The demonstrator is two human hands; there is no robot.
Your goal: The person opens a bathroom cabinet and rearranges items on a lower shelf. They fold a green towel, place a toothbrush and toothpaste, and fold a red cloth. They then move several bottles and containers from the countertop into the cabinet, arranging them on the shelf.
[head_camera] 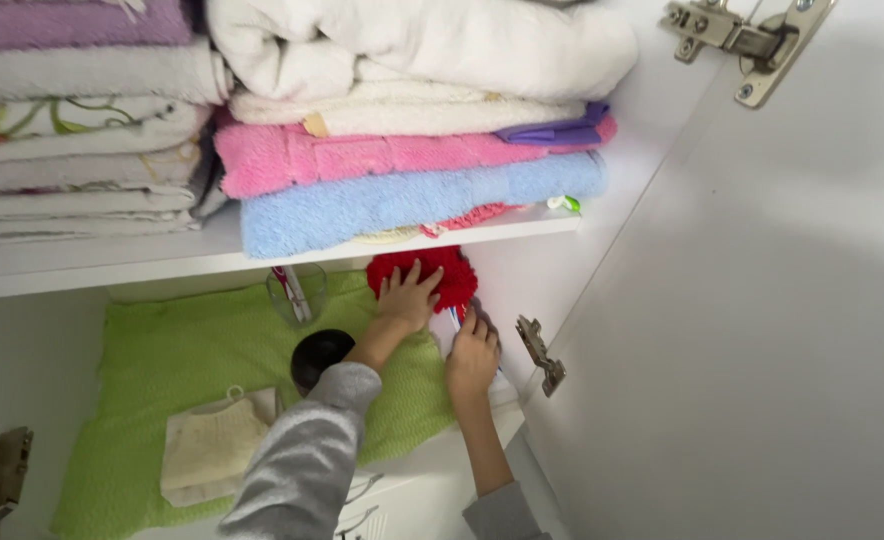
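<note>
White cupboard interior point(32, 340), daylight soft and even. White shelf board point(112, 262) crosses upper left to centre of frame. Open white door point(762, 330) fills right half. Metal hinge point(747, 40) at upper right, second hinge point(542, 352) at centre right on cupboard side wall, third hinge point(0, 475) at lower left edge.

Grey long sleeves on both arms, soft knit fabric, cuffs at wrists; hands bare.
</note>
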